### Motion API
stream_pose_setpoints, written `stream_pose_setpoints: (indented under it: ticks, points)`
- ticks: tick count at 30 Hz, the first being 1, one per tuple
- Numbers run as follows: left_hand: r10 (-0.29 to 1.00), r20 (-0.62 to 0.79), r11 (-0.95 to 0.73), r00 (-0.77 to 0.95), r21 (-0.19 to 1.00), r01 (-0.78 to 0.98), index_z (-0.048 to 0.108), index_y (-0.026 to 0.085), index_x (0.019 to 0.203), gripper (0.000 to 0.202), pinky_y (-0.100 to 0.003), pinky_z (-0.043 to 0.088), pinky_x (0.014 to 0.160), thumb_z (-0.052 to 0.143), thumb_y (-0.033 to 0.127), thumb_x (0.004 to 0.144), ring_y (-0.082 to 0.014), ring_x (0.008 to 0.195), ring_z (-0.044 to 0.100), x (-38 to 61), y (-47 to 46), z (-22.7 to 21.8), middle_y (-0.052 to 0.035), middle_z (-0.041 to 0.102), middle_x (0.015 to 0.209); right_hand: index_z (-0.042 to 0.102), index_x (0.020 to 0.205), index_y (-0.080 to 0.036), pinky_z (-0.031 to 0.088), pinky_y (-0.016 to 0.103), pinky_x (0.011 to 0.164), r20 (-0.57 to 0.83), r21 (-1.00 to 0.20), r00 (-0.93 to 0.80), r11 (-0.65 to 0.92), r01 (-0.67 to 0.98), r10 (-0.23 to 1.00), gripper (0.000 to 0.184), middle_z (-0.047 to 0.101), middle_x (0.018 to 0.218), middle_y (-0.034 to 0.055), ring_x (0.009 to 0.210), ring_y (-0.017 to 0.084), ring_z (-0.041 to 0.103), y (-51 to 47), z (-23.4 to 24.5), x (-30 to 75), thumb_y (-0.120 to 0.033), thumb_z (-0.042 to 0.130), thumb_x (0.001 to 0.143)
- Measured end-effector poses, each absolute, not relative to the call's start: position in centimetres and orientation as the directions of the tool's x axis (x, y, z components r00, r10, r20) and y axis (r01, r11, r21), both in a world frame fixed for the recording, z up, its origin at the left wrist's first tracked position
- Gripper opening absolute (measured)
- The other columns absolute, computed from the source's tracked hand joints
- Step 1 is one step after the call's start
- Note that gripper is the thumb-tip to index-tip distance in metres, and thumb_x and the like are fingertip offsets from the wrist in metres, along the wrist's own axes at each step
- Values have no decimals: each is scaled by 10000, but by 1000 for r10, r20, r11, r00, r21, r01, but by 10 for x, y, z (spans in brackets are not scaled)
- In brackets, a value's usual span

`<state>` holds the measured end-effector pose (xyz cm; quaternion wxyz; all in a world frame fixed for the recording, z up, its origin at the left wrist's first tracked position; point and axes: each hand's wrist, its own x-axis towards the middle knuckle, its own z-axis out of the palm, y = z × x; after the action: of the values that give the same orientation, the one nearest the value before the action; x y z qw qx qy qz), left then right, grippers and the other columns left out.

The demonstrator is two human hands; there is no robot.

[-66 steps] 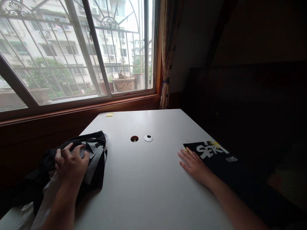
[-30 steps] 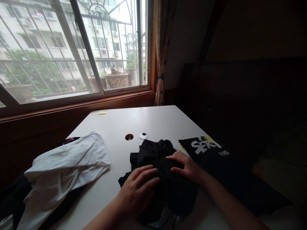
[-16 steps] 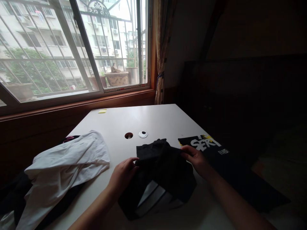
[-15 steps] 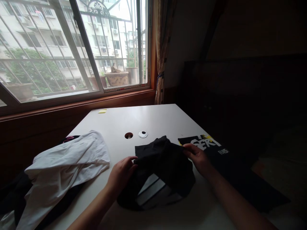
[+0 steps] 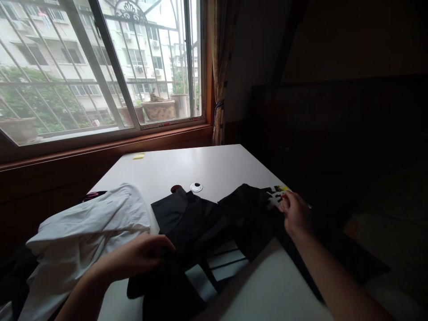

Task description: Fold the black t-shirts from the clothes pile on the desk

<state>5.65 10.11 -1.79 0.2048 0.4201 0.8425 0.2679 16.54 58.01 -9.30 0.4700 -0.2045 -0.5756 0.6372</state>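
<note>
A black T-shirt (image 5: 200, 218) with a pale striped print is stretched across the front of the white table (image 5: 214, 167). My left hand (image 5: 143, 254) is closed on its left edge, close to the white garment. On the other side my right hand (image 5: 296, 214) pinches the shirt's right part, raised over the dark printed garment. The shirt is rumpled between my hands, and its lower part hangs toward me in shadow.
A white garment (image 5: 100, 227) lies heaped at the left over dark cloth. A dark garment with white and yellow lettering (image 5: 276, 196) lies along the right edge. Farther back are a round white cable cover (image 5: 196, 187), a table hole (image 5: 176, 188) and a yellow sticky note (image 5: 138, 156).
My hands have moved apart, left hand leftward and right hand rightward, spreading the bunched black T-shirt wider. It now partly covers the table hole and the lettering on the right. The view has shifted slightly.
</note>
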Motion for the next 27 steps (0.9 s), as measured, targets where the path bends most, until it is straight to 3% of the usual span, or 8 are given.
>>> stream_pose_setpoints:
  ticks: [4,8,12,15,18,21,23,27]
  points:
    - [851,-454,518,-262,809,278,654,296,1286,484,-197,473,534,694,242,806,-131,623,642,74,112,-7,15,743,853,659,904,-238,504,299,631,435,-899,-543,387,-207,718,218,635,750,-9,666,156,590,558,-90,168,-455,663,888]
    - [887,-214,364,-410,869,334,641,269,1282,368,-269,564,748,635,307,915,-169,858,706,72,125,-9,-45,737,1094,713,1020,-290,508,460,1004,552,-674,-798,692,-258,241,176,690,1169,59,1115,265,637,524,-82,172,-419,620,942]
    - [895,-3,282,-446,779,560,625,289,1309,411,-357,493,1038,646,236,902,-222,1226,590,65,131,-23,-69,617,1338,704,1182,-304,490,452,1070,381,-561,-918,761,-324,-111,260,595,1401,58,1238,265,596,505,-88,166,-380,634,943]
    - [932,-31,258,-362,756,601,676,284,1208,359,-390,444,1110,744,320,857,-244,1302,524,66,134,-30,-64,595,1351,707,1187,-302,509,440,1038,330,-512,-935,808,-291,-128,256,670,1293,57,1172,255,632,505,-95,161,-362,602,962]
    - [932,-37,279,-361,709,648,712,251,958,296,-365,483,1054,819,460,779,-256,1264,514,75,142,-31,-50,626,1226,730,1108,-284,560,404,925,303,-512,-952,836,-198,-39,225,739,1096,48,1010,243,692,510,-97,160,-376,579,969]
    - [933,-25,291,-359,640,712,687,234,892,400,-364,507,989,855,545,704,-269,1191,519,87,154,-31,-58,616,1156,738,1039,-283,579,383,859,296,-504,-954,856,-117,44,204,750,1031,34,935,235,716,513,-97,162,-374,571,966]
    - [930,6,293,-367,589,753,668,228,893,400,-391,492,999,873,508,694,-283,1185,507,94,161,-36,-65,611,1145,720,1123,-299,579,384,888,315,-479,-948,871,-110,54,225,728,1144,32,1002,236,712,513,-97,164,-343,578,954]
    - [918,110,278,-381,508,816,635,227,832,128,-408,473,996,752,196,791,-273,1155,523,96,169,-52,-58,641,1083,597,1374,-357,538,393,1008,296,-436,-955,886,-161,-27,445,580,1439,24,1178,239,656,511,-97,167,-278,559,938]
